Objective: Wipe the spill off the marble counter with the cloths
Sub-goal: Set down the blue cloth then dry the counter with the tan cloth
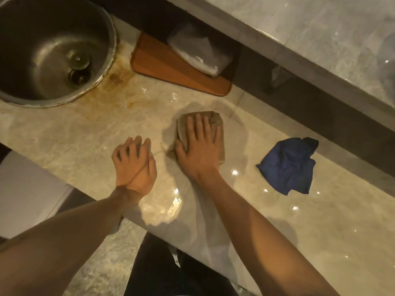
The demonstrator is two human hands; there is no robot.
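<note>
My right hand (199,146) lies flat on a folded brown cloth (214,119), pressing it onto the beige marble counter (74,133) at the middle of the view. My left hand (134,163) rests on the counter just to its left, fingers curled and apart, holding nothing. A crumpled blue cloth (288,165) lies loose on the counter to the right of my right hand, untouched. Wet glints show on the marble around both cloths. Rust-brown stains (119,80) mark the counter beside the sink.
A round steel sink (53,50) is set in the counter at the upper left. An orange-brown board (162,67) lies behind the cloths with a clear plastic bag (198,52) on it. A raised grey marble ledge (310,35) runs along the back right. The counter's front edge runs diagonally by my left wrist.
</note>
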